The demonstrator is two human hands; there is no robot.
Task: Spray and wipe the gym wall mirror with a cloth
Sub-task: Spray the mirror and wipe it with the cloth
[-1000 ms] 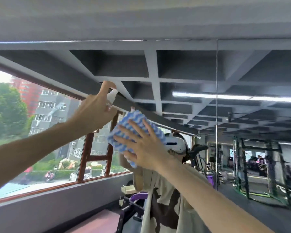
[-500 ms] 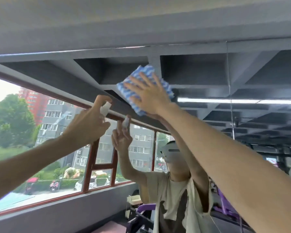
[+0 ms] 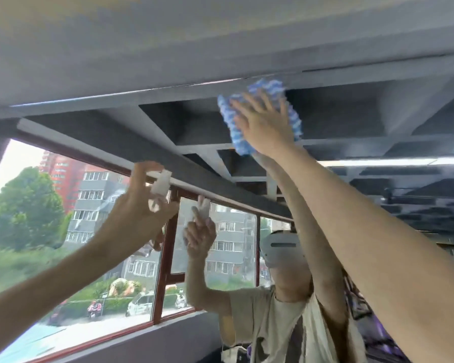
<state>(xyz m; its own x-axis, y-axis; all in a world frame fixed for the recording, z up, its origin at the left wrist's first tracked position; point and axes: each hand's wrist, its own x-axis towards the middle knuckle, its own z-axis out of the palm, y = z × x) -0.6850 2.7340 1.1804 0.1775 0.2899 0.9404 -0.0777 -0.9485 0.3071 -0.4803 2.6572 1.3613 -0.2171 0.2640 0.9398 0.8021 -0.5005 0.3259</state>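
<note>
Head view: both bare arms reach up and forward to the wall, the right one crossing from the lower right corner and the left one from the lower left.
Mirror: fills the wall ahead, and its top edge runs just under the grey ceiling.
Window: shows in the left part of the mirror with a red frame, trees, blocks of flats and a street beyond.
Reflection: the person in a pale T-shirt stands low and right of centre with both arms raised; a white headset covers the upper face.
Light strip: a bright bar in the mirror, right of the right forearm.
Right hand: high on the glass near the top edge, palm to the mirror. Its fingers are straight and spread, lying flat on the cloth and gripping nothing.
Cloth: blue and white, between the palm and the glass. It pokes out above the fingertips, to both sides and below the heel of the hand, and the hand hides its middle.
Left hand: lower and well left of the cloth, blurred and off the glass. Its fingers curl round the spray bottle.
Spray bottle: only the white head shows above the hand, pointing at the mirror; the hand covers the body.
</note>
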